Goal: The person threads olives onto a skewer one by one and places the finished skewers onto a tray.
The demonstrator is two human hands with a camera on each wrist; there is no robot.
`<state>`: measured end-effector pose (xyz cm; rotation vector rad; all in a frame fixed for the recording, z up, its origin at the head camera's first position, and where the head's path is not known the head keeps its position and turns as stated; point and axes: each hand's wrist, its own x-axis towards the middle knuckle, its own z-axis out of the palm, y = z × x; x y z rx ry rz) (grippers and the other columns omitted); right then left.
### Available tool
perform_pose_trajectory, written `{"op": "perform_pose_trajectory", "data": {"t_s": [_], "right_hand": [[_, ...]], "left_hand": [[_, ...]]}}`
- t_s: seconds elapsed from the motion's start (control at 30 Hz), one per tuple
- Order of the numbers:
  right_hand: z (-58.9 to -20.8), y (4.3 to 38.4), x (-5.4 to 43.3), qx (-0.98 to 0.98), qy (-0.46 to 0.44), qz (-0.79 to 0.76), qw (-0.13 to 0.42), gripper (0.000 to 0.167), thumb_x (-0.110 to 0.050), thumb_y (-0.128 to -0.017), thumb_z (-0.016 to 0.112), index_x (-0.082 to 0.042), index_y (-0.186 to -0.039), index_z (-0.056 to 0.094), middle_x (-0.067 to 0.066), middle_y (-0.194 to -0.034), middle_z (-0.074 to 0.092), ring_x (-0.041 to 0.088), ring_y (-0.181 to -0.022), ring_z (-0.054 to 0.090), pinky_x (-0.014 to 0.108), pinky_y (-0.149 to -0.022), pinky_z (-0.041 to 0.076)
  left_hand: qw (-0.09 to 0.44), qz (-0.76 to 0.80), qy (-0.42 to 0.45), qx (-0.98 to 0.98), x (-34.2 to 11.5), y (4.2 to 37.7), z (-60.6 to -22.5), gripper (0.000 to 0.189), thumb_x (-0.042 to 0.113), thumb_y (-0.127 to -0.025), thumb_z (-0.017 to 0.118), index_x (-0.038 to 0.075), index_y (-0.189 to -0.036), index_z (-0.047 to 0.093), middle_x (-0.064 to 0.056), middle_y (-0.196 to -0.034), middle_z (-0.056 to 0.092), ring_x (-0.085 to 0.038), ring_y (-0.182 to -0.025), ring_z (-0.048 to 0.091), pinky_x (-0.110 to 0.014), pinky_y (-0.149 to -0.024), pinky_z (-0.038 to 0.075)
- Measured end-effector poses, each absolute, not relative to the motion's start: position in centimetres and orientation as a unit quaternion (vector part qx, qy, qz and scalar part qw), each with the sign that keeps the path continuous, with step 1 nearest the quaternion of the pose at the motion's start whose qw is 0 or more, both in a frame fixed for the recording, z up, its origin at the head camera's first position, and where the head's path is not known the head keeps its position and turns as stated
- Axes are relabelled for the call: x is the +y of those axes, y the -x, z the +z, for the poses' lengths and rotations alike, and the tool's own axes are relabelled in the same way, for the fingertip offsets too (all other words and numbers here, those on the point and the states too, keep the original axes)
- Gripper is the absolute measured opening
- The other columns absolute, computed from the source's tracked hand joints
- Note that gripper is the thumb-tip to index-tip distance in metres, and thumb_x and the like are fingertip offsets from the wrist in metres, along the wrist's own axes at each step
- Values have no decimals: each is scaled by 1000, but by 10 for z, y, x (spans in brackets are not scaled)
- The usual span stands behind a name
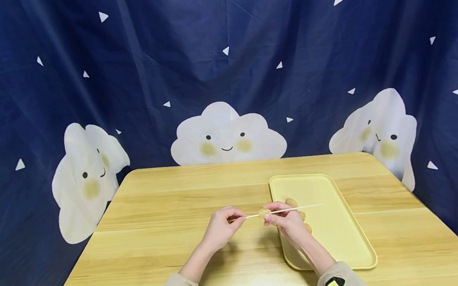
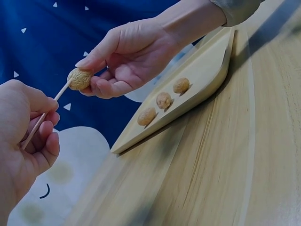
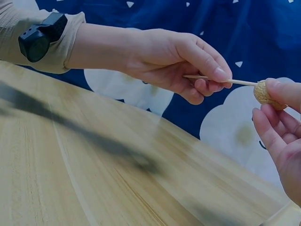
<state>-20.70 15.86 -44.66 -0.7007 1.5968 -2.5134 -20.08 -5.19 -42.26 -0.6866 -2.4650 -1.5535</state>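
A thin wooden skewer [image 1: 300, 208] lies nearly level above the table, with a wrinkled golden-brown ball [image 2: 79, 79] on it. My left hand [image 1: 220, 228] pinches the skewer between thumb and fingers, left of the ball. The ball itself is held by my right hand [image 1: 289, 224], thumb on one side and fingertips on the other. In the head view the skewer shows on both sides of the ball, its thin end reaching right over the tray. Three similar balls [image 2: 163, 100] sit in a row along the left side of the yellow tray [image 1: 335, 233].
The rectangular tray with a low rim stands on the right half of the wooden table [image 1: 149, 254]. A dark blue curtain [image 1: 212, 49] with white clouds and triangles hangs behind and at both sides. A black device [image 3: 42, 36] is strapped at my left wrist.
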Motion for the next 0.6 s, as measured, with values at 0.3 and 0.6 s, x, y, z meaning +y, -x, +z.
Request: {"op": "perform_pose_trajectory", "data": {"t_s": [0.3,0.6], "right_hand": [[-446,207,158,522,227,-821,45,25,9,-85,58,-10,-98,67,0,-87,63,12,-73,62,24,-71,52],[-445,206,157,527,209,-822,48,25,8,-85,58,-11,-98,66,0,-87,62,12,-74,62,24,-73,52]], "left_hand": [[72,-534,224,-812,-50,203,-422,4,4,-83,67,1,-86,68,0,-82,63,-12,-75,58,-24,-67,50],[70,-537,224,-811,-50,203,-421,4,3,-83,67,0,-85,68,0,-82,61,-13,-76,58,-23,-67,50]]}}
